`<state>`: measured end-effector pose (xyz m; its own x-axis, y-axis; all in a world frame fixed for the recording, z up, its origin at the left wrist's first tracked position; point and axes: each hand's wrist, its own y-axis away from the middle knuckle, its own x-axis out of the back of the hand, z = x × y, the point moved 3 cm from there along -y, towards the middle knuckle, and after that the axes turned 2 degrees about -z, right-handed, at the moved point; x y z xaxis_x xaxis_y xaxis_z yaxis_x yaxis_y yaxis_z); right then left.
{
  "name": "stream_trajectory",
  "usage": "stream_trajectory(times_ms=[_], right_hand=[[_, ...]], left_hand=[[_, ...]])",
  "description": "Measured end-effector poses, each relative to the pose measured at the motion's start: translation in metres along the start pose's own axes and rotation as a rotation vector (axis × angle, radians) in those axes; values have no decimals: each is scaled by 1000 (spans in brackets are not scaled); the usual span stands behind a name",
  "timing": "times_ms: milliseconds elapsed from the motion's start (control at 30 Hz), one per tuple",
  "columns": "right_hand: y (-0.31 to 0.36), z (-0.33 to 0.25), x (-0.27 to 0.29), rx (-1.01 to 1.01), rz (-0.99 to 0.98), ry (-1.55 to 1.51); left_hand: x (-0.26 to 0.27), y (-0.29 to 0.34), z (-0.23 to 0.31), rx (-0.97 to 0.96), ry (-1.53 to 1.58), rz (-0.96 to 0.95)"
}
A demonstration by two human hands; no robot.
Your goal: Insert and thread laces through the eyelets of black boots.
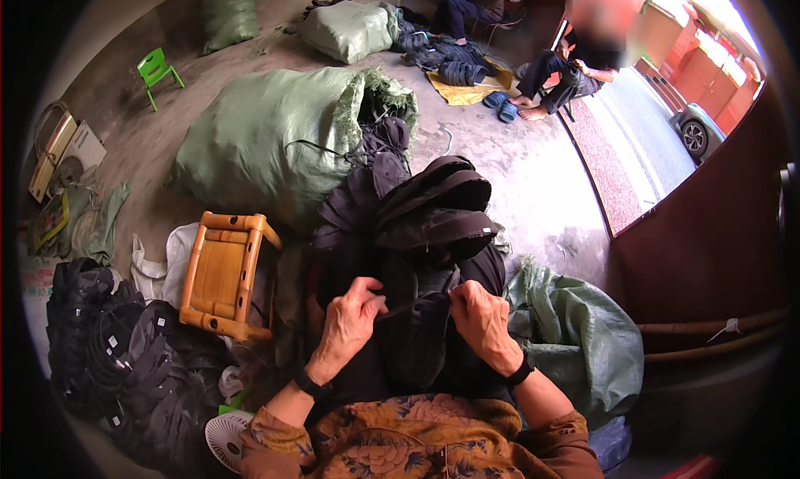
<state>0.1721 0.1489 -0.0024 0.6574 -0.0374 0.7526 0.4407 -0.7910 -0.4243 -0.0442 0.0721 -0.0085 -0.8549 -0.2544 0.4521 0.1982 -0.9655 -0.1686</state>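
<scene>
A black cap (pixel 414 346) lies across my lap, its rounded, brim-like end toward me. My left hand (pixel 348 319) is closed in a pinch on a thin dark strap or edge at the cap's left side. Opposite it, my right hand (pixel 483 322) pinches the cap's right edge, fingers bent and pressed together. What lies between the fingertips is partly hidden. Just beyond both hands, a stack of black caps (pixel 442 197) rests over my knees, curved edges overlapping.
A stuffed green woven sack (pixel 267 141) spills dark cloth ahead. On the left stand a bamboo stool (pixel 223 275), a heap of black caps (pixel 125 354) and a white fan (pixel 225 440). A crumpled green sack (pixel 579 337) lies right. Two people sit farther off; one (pixel 575 66) handles dark cloth.
</scene>
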Motion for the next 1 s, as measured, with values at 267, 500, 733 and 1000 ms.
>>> stream_trajectory(times_ms=[267,500,733,1000], right_hand=[[7,23,4,-498,-409,-694],[9,24,0,-508,-388,-747],[4,26,2,-364,-374,-382],[-32,28,17,430,-300,89]], left_hand=[[-13,-12,11,-122,-174,81],[-26,-16,18,-109,-221,157],[-30,-23,38,-525,-750,-48],[2,-45,20,-601,-343,-288]])
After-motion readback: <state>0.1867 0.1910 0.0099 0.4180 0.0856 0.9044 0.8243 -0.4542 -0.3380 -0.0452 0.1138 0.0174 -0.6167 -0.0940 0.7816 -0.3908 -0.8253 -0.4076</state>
